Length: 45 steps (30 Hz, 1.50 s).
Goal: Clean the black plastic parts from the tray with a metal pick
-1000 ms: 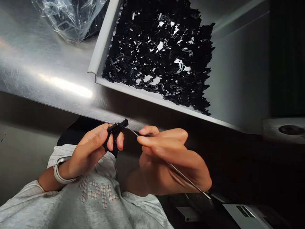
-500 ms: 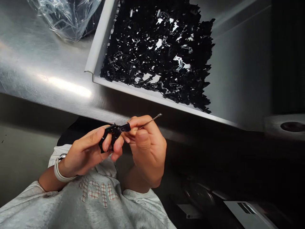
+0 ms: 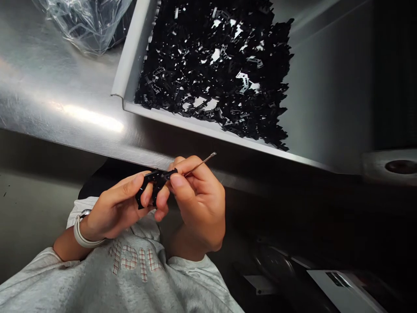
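Note:
My left hand (image 3: 122,208) pinches a small black plastic part (image 3: 153,184) between thumb and fingers, just below the steel table's front edge. My right hand (image 3: 197,202) is closed on a thin metal rod (image 3: 202,162), whose free end sticks out up and to the right. The right thumb and fingertips press against the right end of the black part, so both hands meet at it. A white band (image 3: 80,237) sits on my left wrist.
A grey tray (image 3: 128,65) on the steel table (image 3: 58,100) holds a heap of several black plastic parts (image 3: 218,65). A crumpled clear plastic bag (image 3: 87,24) lies at the back left. Dark equipment and a round hole (image 3: 400,166) sit to the right.
My right hand turned from stretched out with the rod trailing low right to closed up against the black part, the rod's end now pointing up and right. The left hand barely moved.

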Tool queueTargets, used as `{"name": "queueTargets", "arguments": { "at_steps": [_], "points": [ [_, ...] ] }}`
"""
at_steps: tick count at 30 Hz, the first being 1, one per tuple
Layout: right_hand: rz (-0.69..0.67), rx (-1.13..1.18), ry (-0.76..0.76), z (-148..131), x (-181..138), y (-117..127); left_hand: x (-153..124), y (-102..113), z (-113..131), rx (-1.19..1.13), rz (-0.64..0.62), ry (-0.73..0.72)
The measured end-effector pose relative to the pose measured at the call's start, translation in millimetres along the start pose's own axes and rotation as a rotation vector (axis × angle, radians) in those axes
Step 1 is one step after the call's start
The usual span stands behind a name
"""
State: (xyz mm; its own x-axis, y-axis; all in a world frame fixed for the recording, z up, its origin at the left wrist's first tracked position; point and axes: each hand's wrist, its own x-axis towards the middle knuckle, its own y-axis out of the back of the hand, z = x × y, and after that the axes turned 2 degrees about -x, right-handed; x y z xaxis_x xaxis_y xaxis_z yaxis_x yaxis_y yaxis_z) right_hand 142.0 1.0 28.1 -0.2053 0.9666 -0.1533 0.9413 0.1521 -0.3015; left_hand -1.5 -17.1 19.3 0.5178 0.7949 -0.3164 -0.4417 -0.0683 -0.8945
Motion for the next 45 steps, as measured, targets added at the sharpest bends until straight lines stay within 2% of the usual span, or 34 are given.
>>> {"name": "queueTargets", "arguments": {
  "at_steps": [5, 8, 15, 19, 22, 27, 33, 36, 41, 45],
  "points": [
    [-0.047, -0.011, -0.038, -2, -1, 3, 0, 2, 4, 0.000, -0.033, 0.080],
    [-0.068, -0.079, -0.053, 1, -2, 8, 1, -1, 4, 0.005, -0.029, 0.080],
    [-0.037, -0.229, 0.051, 2, -2, 19, 4, -3, 1, 0.036, 0.005, 0.034],
    [0.024, -0.180, 0.047, 3, -1, 13, 4, -1, -3, 0.132, -0.025, -0.045],
    [-0.009, -0.152, 0.031, 7, -1, 7, 3, 0, -5, 0.175, -0.052, -0.078],
    [-0.046, -0.183, 0.093, 9, -2, 7, 4, 1, -4, 0.178, -0.024, -0.053],
    [-0.040, -0.099, 0.075, 10, -1, 3, 5, 1, -4, 0.152, -0.029, -0.047],
    [0.004, -0.168, 0.095, 10, 1, 1, 5, 1, -4, 0.118, 0.003, -0.050],
    [-0.036, -0.195, 0.127, 13, 4, 5, 5, -1, -2, 0.082, 0.025, -0.021],
    [-0.010, -0.163, 0.085, 14, 4, 3, 5, 0, -3, 0.073, 0.029, -0.009]
  ]
}}
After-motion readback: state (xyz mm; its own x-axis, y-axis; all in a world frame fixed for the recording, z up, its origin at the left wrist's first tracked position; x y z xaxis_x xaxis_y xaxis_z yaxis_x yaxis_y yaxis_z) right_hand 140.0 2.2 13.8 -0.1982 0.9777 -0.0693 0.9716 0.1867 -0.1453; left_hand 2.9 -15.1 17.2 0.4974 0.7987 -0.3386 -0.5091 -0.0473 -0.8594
